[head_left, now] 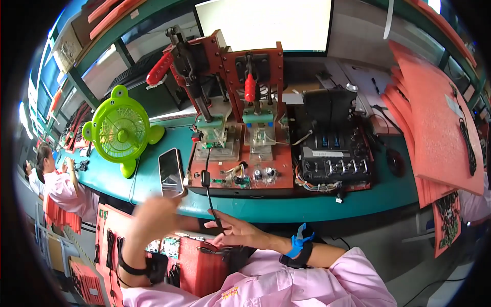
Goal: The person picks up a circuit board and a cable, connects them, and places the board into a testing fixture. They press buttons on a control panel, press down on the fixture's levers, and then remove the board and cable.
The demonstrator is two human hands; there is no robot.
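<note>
My right hand (pixel 241 233) has its fingers closed around a thin black cable (pixel 211 202) above the table's front edge. From there the cable runs up through a small black block (pixel 205 178) to the left clamp fixture (pixel 215 140), where its end meets a small board. My left hand (pixel 157 217) is smeared by motion, just below a phone (pixel 171 173), so its fingers cannot be made out. Red lever handles top both the left fixture and the right clamp fixture (pixel 261 134). Coiled black cables (pixel 209 248) lie close under my right hand.
A green fan (pixel 121 130) stands left on the teal table (pixel 255 209). Right of the fixtures sits a black device (pixel 335 161) with a row of connectors, then a mouse (pixel 395 162). Pink foam sheets (pixel 434 117) lean at far right. A co-worker (pixel 59 176) sits at far left.
</note>
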